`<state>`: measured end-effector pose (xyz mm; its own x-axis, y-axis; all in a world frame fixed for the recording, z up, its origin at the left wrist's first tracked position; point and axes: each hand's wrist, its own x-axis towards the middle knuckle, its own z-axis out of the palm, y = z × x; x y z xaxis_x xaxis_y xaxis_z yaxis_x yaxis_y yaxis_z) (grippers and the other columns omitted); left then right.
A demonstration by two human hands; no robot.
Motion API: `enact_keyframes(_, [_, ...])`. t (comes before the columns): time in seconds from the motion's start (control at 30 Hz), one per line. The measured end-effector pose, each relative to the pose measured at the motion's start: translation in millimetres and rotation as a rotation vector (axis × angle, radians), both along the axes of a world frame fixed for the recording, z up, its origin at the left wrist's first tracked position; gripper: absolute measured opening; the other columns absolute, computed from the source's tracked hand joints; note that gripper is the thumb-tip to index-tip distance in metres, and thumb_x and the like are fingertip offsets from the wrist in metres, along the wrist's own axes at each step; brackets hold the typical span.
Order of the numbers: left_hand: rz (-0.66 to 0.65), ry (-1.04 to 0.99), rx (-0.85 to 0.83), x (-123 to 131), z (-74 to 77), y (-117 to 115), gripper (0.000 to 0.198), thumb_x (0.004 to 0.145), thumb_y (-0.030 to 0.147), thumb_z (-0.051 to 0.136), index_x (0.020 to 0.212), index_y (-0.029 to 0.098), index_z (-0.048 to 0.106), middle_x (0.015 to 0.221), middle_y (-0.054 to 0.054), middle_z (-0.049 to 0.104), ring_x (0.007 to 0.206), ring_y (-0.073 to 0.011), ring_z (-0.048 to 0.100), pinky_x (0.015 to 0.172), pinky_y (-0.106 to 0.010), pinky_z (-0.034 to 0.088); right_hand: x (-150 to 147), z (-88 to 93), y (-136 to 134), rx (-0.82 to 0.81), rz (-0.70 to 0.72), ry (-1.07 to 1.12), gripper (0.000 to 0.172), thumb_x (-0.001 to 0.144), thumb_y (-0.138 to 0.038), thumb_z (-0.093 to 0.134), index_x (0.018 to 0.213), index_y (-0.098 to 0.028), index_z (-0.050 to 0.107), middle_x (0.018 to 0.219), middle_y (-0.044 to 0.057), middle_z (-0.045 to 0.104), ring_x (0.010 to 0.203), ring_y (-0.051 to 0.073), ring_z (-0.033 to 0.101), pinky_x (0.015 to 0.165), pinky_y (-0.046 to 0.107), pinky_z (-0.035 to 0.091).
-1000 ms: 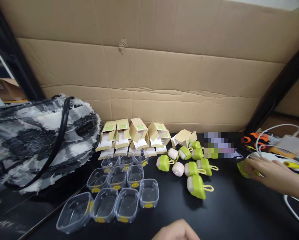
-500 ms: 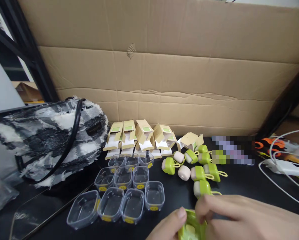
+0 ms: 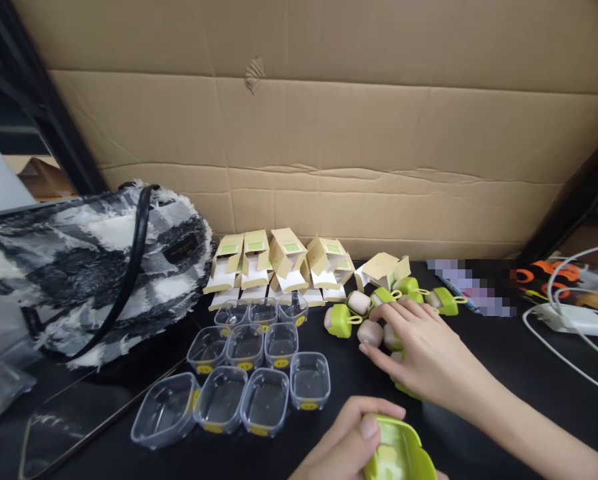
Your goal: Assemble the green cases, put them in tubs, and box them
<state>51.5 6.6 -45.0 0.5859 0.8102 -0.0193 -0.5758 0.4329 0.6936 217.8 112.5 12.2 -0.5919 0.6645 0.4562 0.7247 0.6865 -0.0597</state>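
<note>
My left hand [image 3: 351, 443] grips a bright green plastic case [image 3: 403, 450] at the bottom edge, its hollow inside facing up and a pale yellowish patch within. The thumb presses on the case's near-left rim. My right hand [image 3: 429, 347] reaches over the group of small items, fingers spread. Between its thumb and fingers lies a pale pinkish rounded piece [image 3: 370, 333]; I cannot tell whether the fingers touch it. Around it lie several green cases with yellow loops, such as one green case [image 3: 339, 321], and another pale piece [image 3: 359, 303]. Some are hidden under my right hand.
Several clear plastic tubs [image 3: 265, 400] with yellow labels stand in rows at left centre. Behind them are opened small cardboard boxes [image 3: 289, 250]. A black-and-white fluffy bag [image 3: 169, 267] sits left; a white cable and adapter [image 3: 576, 320] lie right. A cardboard sheet [image 3: 329, 133] closes the back.
My right hand has left the green case and moved up and forward to the pale piece. My left hand still holds the case, now tilted more toward the camera. The view has shifted slightly.
</note>
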Motion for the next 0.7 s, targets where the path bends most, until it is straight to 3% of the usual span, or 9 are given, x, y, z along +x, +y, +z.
enact_keyframes(0.13, [0.011, -0.003, -0.052, -4, 8.8, -2, 0.047, 0.085, 0.055, 0.068, 0.114, 0.02, 0.058, 0.102, -0.011, 0.077, 0.092, -0.0183, 0.07, 0.083, -0.029, 0.042, -3, -0.4, -3, -0.069, -0.027, 0.022, 0.012, 0.084, -0.024, 0.056, 0.094, -0.019, 0.054, 0.079, 0.01, 0.07, 0.079, 0.031, 0.065, 0.071, 0.047, 0.05])
enact_keyframes(0.23, [0.033, 0.073, -0.087, -10, 20.1, -3, 0.052, 0.082, 0.053, 0.073, 0.121, 0.023, 0.058, 0.107, -0.01, 0.074, 0.077, -0.0112, 0.065, 0.072, -0.024, 0.041, -1, 2.4, -3, -0.123, -0.018, 0.092, 0.021, 0.082, -0.018, 0.054, 0.103, -0.019, 0.056, 0.087, 0.01, 0.072, 0.086, 0.032, 0.065, 0.076, 0.05, 0.05])
enact_keyframes(0.33, [0.046, 0.124, -0.1, -12, 26.0, -2, 0.057, 0.077, 0.053, 0.078, 0.122, 0.023, 0.06, 0.108, -0.01, 0.072, 0.072, -0.0107, 0.061, 0.073, -0.026, 0.042, 5, 10.2, -5, -0.196, 0.018, 0.219, 0.027, 0.091, -0.027, 0.051, 0.117, -0.023, 0.056, 0.106, 0.009, 0.072, 0.096, 0.029, 0.067, 0.083, 0.05, 0.052])
enact_keyframes(0.43, [0.048, 0.147, -0.075, -8, 19.9, -1, 0.061, 0.067, 0.049, 0.087, 0.116, 0.021, 0.063, 0.105, -0.007, 0.071, 0.084, -0.0138, 0.064, 0.08, -0.029, 0.041, 14, 22.8, -7, -0.297, 0.061, 0.389, 0.036, 0.098, -0.04, 0.042, 0.13, -0.027, 0.054, 0.123, 0.008, 0.068, 0.102, 0.022, 0.069, 0.083, 0.039, 0.058])
enact_keyframes(0.53, [0.019, 0.135, -0.072, -6, 12.0, -1, 0.064, 0.063, 0.044, 0.091, 0.115, 0.019, 0.063, 0.105, -0.007, 0.071, 0.092, -0.0162, 0.065, 0.086, -0.032, 0.039, 19, 33.5, -10, -0.516, 0.086, 0.666, 0.037, 0.097, -0.047, 0.046, 0.123, -0.027, 0.062, 0.117, 0.008, 0.072, 0.091, 0.021, 0.075, 0.077, 0.035, 0.062])
enact_keyframes(0.63, [0.007, 0.107, -0.136, -8, 14.3, -3, 0.056, 0.073, 0.041, 0.085, 0.12, 0.019, 0.063, 0.113, -0.01, 0.071, 0.099, -0.019, 0.066, 0.092, -0.034, 0.039, 20, 36.9, -13, -0.857, 0.147, 0.99, 0.039, 0.087, -0.051, 0.061, 0.117, -0.027, 0.068, 0.103, 0.007, 0.076, 0.08, 0.021, 0.076, 0.075, 0.034, 0.063])
enact_keyframes(0.7, [0.001, 0.061, -0.189, -11, 19.0, -4, 0.047, 0.08, 0.038, 0.08, 0.12, 0.019, 0.064, 0.117, -0.01, 0.071, 0.104, -0.0195, 0.067, 0.095, -0.034, 0.039, 20, 36.2, -17, -0.948, 0.198, 1.02, 0.039, 0.081, -0.049, 0.07, 0.114, -0.029, 0.071, 0.098, 0.005, 0.076, 0.075, 0.018, 0.074, 0.069, 0.029, 0.062])
